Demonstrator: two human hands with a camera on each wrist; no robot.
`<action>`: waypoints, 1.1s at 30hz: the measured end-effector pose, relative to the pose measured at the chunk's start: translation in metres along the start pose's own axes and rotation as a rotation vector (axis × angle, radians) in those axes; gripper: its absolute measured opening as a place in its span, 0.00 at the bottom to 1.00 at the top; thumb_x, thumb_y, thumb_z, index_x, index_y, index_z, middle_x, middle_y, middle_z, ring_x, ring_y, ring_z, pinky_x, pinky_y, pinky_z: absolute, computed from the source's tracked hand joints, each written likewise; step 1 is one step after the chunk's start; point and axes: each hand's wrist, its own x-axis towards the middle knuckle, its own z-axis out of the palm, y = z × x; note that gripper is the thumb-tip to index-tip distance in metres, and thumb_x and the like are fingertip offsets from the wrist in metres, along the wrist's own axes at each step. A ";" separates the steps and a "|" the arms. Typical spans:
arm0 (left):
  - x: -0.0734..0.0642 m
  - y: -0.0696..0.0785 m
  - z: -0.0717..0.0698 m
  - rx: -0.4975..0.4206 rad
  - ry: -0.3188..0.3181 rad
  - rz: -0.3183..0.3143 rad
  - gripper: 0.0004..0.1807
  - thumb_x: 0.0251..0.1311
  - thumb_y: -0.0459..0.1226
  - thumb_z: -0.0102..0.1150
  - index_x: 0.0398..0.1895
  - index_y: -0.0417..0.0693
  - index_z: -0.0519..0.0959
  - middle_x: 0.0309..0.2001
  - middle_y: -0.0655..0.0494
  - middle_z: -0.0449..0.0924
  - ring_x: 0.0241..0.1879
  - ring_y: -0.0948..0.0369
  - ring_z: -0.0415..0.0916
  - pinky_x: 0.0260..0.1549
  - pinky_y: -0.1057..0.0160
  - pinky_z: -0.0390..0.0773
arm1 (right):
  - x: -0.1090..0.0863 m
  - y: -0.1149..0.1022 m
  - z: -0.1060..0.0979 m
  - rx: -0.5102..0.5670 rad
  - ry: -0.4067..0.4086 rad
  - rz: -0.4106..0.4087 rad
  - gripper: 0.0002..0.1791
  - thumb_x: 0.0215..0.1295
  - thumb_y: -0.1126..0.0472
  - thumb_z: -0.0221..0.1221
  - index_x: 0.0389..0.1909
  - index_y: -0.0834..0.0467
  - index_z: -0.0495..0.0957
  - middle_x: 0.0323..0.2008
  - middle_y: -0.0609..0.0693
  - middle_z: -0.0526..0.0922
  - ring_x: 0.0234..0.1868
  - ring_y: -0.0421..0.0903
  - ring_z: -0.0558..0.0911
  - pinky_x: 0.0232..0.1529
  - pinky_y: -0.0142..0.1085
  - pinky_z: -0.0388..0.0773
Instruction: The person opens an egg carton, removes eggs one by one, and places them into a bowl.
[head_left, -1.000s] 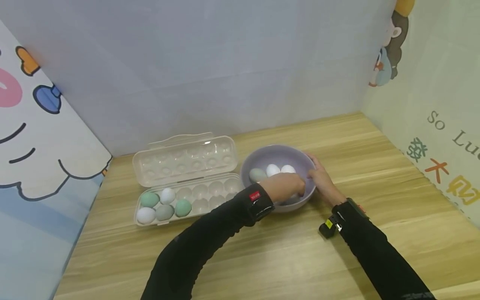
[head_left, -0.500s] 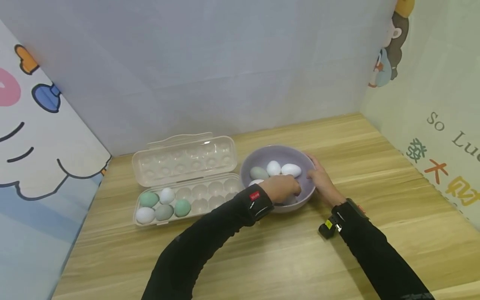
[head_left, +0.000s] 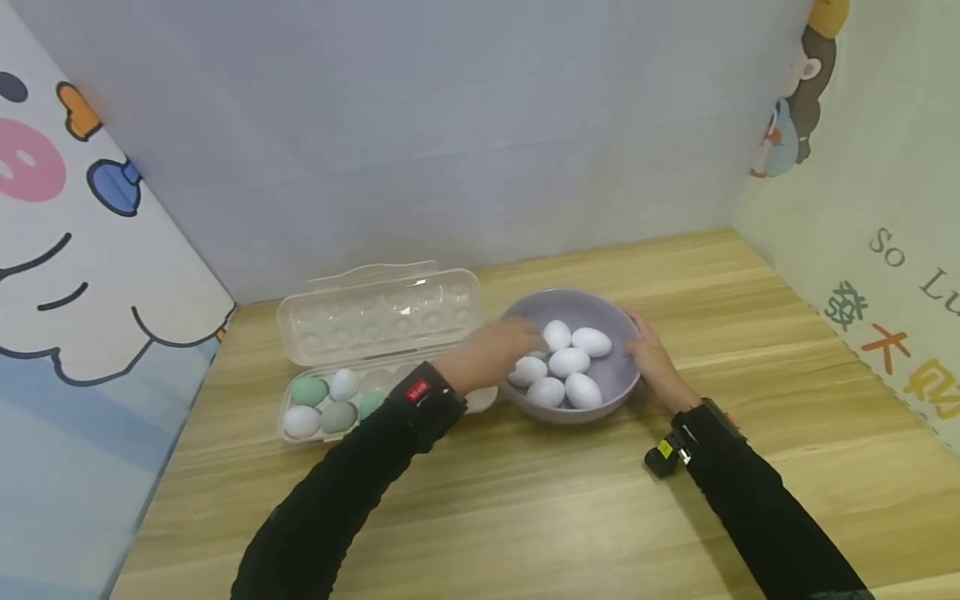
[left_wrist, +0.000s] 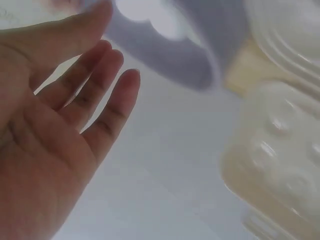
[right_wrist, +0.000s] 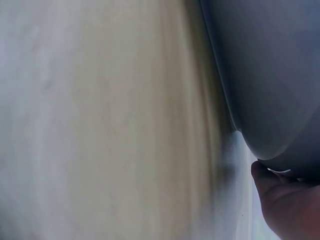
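Observation:
A purple bowl [head_left: 618,375] holds several white eggs [head_left: 568,362]. My right hand [head_left: 656,371] grips its right rim, thumb inside and fingers outside; the right wrist view shows the fingertips at the bowl's wall [right_wrist: 270,65]. Over the left rim is my left hand [head_left: 491,354], blurred. In the left wrist view that hand [left_wrist: 55,150] has its fingers loosely extended and nothing between them. Left of the bowl lies a clear egg carton [head_left: 377,381], partly hidden by the left hand and sleeve. White, green and grey-green eggs [head_left: 339,417] fill its left end.
The carton's lid [head_left: 382,321] is folded back toward the rear wall cloth [head_left: 420,150]. Printed panels [head_left: 900,275] flank the wooden table [head_left: 525,508]. A small black device [head_left: 662,458] hangs at the right wrist.
My left hand has come out of the bowl and moved left to its rim, uncovering more white eggs. The right hand keeps its hold on the bowl. The head view has shifted slightly.

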 end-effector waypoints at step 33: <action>-0.150 -0.080 0.006 -0.180 -0.135 -0.445 0.22 0.31 0.30 0.64 0.39 0.46 0.76 0.38 0.56 0.74 0.39 0.57 0.69 0.42 0.54 0.72 | -0.005 -0.007 -0.001 0.046 -0.032 0.032 0.42 0.46 0.77 0.35 0.67 0.55 0.43 0.68 0.59 0.41 0.65 0.60 0.47 0.59 0.57 0.55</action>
